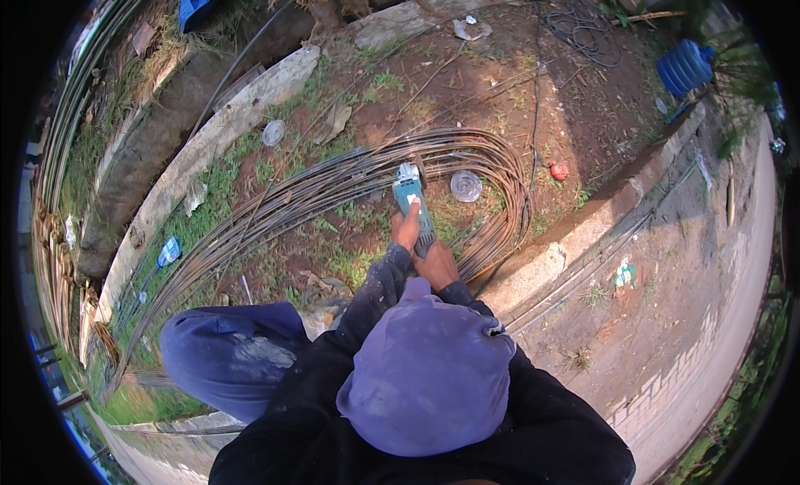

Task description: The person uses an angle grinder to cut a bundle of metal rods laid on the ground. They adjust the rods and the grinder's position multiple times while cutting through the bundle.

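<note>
Gripping teal angle grinder (pixel 409 195) with left hand (pixel 406 227) round its body and right hand (pixel 438 266) round its rear, over rebar bundle (pixel 333 175). Probably heavy, rigid; hold there, clear of metal head (pixel 407 173).

Daylight makes things bright. Past the tool (pixel 408 193) and to its right, a warm sunny patch glows on the dirt (pixel 504 110), with dark shade beside it. The clear plastic lid (pixel 466 186) just right of the tool shines a bit. Far right of the tool, the leaves (pixel 737 78) look smudgy, and the path (pixel 723 331) bends near the round black edge.
</note>
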Tool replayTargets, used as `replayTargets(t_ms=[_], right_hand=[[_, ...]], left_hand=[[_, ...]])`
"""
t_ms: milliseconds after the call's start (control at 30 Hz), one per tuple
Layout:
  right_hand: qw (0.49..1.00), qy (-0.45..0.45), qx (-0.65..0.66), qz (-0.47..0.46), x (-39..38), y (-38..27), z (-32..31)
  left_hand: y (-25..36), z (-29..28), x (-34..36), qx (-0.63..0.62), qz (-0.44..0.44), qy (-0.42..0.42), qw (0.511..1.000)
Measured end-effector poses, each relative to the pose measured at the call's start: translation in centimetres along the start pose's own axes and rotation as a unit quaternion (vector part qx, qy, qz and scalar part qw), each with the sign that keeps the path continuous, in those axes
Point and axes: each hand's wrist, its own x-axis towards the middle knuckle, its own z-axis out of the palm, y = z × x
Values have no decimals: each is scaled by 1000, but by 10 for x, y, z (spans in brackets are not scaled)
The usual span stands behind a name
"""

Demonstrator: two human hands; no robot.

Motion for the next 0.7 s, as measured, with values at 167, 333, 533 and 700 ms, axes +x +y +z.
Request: replayTargets(t_ms=[167,333,533,700], right_hand=[[1000,-3,2,4,-6,-1,-1],[999,-12,-1,33,0,-3,-1],[1000,-17,-1,-13,7,-6,-2],[1000,18,1,9,14,-4,3]], left_hand=[[-6,-1,0,-33,-2,-9,999],[-2,-1,3,-14,-10,-2,1000],[1,-2,15,1,9,2,1000],[6,1,18,9,4,-3,1000]])
